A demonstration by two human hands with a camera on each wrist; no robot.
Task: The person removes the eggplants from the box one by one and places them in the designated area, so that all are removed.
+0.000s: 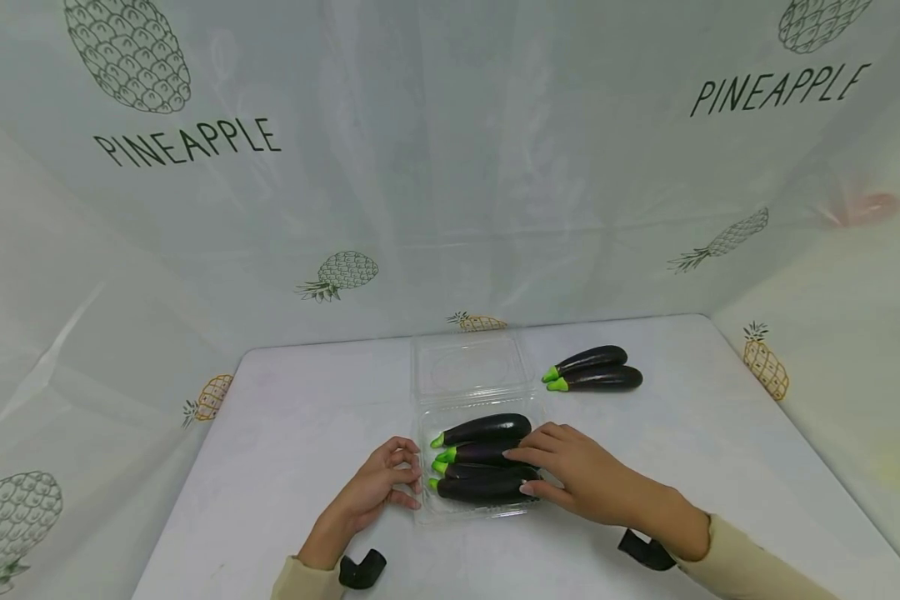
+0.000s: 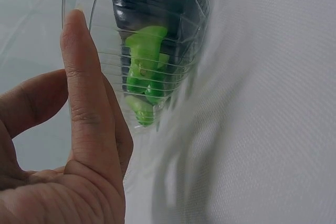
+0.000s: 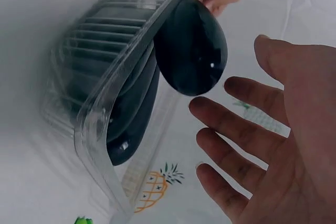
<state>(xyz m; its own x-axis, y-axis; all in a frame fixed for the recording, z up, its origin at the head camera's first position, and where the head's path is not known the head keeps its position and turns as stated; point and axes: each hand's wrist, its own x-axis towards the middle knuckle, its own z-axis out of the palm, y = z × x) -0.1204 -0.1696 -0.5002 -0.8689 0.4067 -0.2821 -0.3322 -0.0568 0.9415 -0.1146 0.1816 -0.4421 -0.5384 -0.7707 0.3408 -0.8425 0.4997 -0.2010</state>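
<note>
A clear plastic clamshell box (image 1: pixel 474 511) stands on the table with its lid (image 1: pixel 468 367) folded back. Several dark eggplants (image 1: pixel 487 429) with green stems lie side by side in its base; the front one (image 1: pixel 483 487) sits higher, above the rim in the right wrist view. My left hand (image 1: pixel 386 479) rests against the box's left side, one finger straight along the wall in the left wrist view. Over the eggplants' right ends, my right hand (image 1: pixel 581 475) has its fingers spread, and in the right wrist view a small gap separates them from the nearest eggplant (image 3: pixel 191 45).
Two more eggplants (image 1: pixel 596 379) lie together on the white table (image 1: pixel 330 400), behind and to the right of the box. A pineapple-printed sheet (image 1: pixel 450 167) hangs around the table's back and sides. Each wrist wears a black band (image 1: pixel 362 570).
</note>
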